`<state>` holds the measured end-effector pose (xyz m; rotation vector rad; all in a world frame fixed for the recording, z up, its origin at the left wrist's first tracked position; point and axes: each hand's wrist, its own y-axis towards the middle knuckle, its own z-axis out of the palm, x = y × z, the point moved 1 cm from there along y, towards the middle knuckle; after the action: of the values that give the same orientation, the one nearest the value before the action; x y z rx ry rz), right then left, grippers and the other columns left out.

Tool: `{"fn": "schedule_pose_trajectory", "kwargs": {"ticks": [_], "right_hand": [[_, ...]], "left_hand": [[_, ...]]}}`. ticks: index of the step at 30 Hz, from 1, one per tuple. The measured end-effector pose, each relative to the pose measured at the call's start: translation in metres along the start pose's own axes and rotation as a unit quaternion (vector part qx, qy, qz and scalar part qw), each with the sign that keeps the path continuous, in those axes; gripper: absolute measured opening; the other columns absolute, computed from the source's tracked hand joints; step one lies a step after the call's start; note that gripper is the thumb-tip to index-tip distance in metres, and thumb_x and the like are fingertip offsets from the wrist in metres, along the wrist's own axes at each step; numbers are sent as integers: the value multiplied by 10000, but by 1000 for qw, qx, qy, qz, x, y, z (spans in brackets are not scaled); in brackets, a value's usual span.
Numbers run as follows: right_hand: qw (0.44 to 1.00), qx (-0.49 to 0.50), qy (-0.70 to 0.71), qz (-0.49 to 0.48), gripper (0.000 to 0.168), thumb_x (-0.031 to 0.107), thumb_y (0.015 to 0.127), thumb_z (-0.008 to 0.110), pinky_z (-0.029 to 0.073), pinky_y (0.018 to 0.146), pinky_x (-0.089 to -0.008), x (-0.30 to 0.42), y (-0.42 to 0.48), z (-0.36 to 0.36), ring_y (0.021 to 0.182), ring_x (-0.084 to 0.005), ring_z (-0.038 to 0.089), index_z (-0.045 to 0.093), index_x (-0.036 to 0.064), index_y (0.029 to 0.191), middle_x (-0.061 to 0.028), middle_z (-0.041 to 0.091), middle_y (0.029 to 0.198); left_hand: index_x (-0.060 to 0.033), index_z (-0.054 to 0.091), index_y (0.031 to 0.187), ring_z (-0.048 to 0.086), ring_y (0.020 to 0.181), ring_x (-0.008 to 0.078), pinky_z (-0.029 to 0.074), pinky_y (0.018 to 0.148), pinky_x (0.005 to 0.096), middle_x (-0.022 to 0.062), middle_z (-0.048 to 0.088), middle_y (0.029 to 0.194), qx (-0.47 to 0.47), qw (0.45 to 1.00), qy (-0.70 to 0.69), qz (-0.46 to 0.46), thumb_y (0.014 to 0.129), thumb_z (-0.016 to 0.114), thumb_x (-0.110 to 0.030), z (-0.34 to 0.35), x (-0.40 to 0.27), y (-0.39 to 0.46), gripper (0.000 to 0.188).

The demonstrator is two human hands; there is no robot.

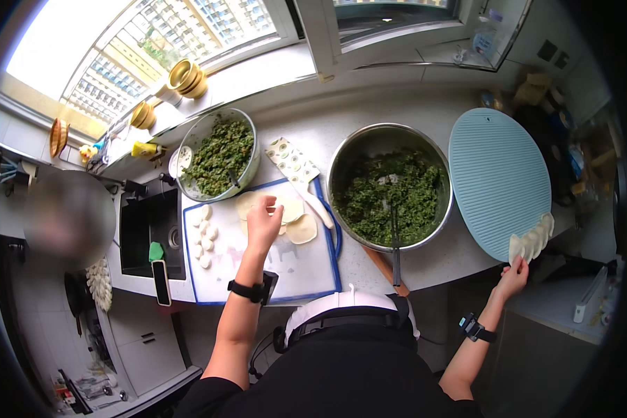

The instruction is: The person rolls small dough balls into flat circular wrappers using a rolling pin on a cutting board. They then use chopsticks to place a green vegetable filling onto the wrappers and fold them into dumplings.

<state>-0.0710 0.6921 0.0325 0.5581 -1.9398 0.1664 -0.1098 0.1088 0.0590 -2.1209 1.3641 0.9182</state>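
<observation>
My left hand (264, 222) is over the round dough wrappers (301, 229) on a white board with a blue rim (303, 271). Its fingers are curled, with a gap between thumb and forefinger and nothing seen in it. Small dough balls (207, 243) lie along the board's left side. At the right, my right hand (514, 277) pinches a dumpling (516, 247) at the near edge of a ribbed light-blue oval tray (496, 172). This dumpling ends a row of several folded dumplings (538, 237). A steel pot (334, 209) of chopped green filling (418, 193), with chopsticks (395, 261), stands between my hands.
A clear bowl (253, 167) of green filling stands behind the board. Beside it lies a patterned packet (292, 159) near a white handle (318, 209). Left are a black sink (146, 224), a phone (161, 282) and a blurred person (69, 219). A wooden handle (381, 264) juts beneath the pot.
</observation>
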Motion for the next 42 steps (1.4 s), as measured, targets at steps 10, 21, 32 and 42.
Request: {"fn": "schedule_pose_trajectory", "kwargs": {"ticks": [10,21,32,42], "right_hand": [[961,3,-67,-268,197,64,902,564,478,612,-273,66,-61,9,736,-161,579,612,-1,1082,-98,572,957],[753,429,-55,-495,396,-46,706,588,428,804,-357,153,-154,60,931,-261,533,612,64,1086,-98,539,1039],[714,517,60,-468,27,3,778,614,445,530,-340,190,-173,89,602,-266,563,588,3,780,-105,555,705],[835,508,51,-205,133,102,864,607,398,461,-241,191,-151,120,517,-118,534,619,-12,795,-59,579,652]], "left_hand": [[-99,648,840,554,788,298,470,694,382,84,573,773,-9,963,145,228,606,726,-56,48,14,-8,251],[-26,551,835,595,950,260,458,818,362,123,651,945,31,977,-32,209,795,611,-24,22,-11,-22,71],[2,478,1208,578,1048,222,456,949,362,136,583,1134,142,737,-639,-170,870,597,-150,-13,-54,-32,390],[-64,517,1014,607,872,237,524,839,436,98,583,898,96,706,-660,-240,819,694,-164,-4,-60,-30,282]]}}
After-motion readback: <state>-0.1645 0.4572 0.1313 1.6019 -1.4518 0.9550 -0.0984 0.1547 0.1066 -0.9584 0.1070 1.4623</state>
